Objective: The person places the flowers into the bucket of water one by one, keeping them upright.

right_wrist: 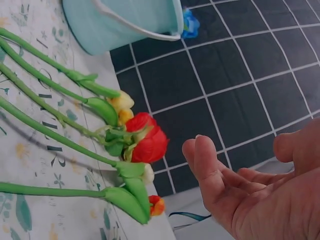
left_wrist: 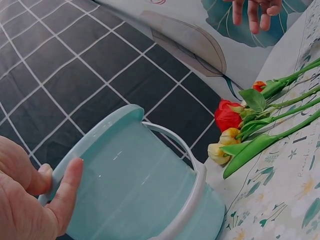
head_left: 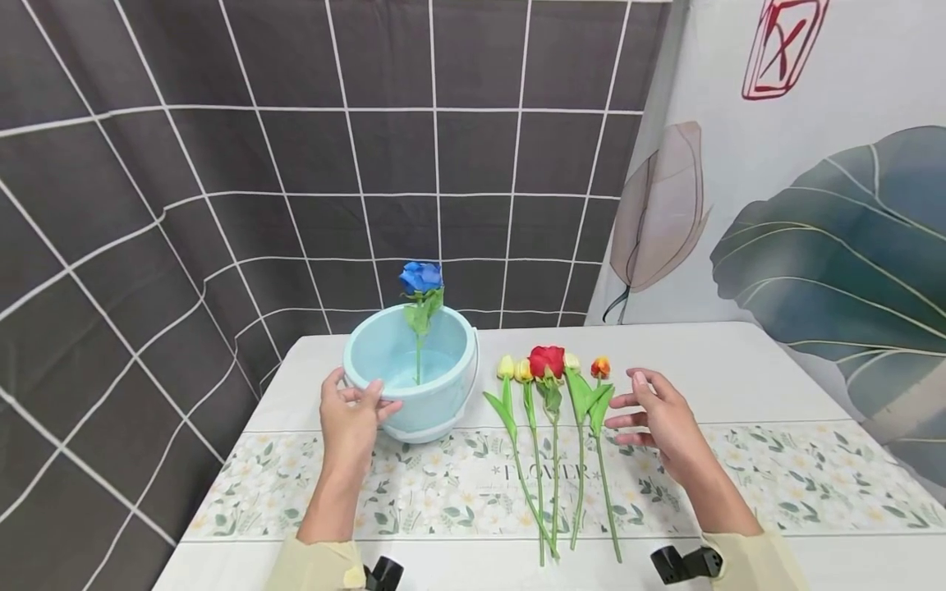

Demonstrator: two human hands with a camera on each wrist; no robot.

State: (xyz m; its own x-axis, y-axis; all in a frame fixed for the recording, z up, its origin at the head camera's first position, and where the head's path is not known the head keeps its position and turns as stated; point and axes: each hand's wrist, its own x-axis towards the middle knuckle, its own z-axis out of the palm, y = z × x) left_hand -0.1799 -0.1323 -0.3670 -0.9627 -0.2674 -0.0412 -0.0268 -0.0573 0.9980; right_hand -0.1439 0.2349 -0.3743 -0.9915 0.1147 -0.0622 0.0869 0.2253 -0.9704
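A light blue bucket [head_left: 429, 410] stands at the left of the table, with a blue rose [head_left: 421, 277] upright inside it. My left hand [head_left: 349, 419] grips the bucket's near left rim, fingers on both sides of the wall in the left wrist view. My right hand [head_left: 661, 423] hovers with loosely spread fingers, holding nothing, just right of an orange tulip [head_left: 600, 368]. Left of that tulip lie a red rose [head_left: 547, 361], a yellow tulip [head_left: 523, 371] and pale tulips [head_left: 506, 367], their green stems pointing toward me.
The white table [head_left: 709, 361] carries a printed floral runner band [head_left: 798, 468] across its middle. Behind it hang a dark gridded cloth [head_left: 473, 148] and a pale sheet with big leaf prints [head_left: 850, 246]. The bucket's white handle [left_wrist: 192, 200] hangs down its right side.
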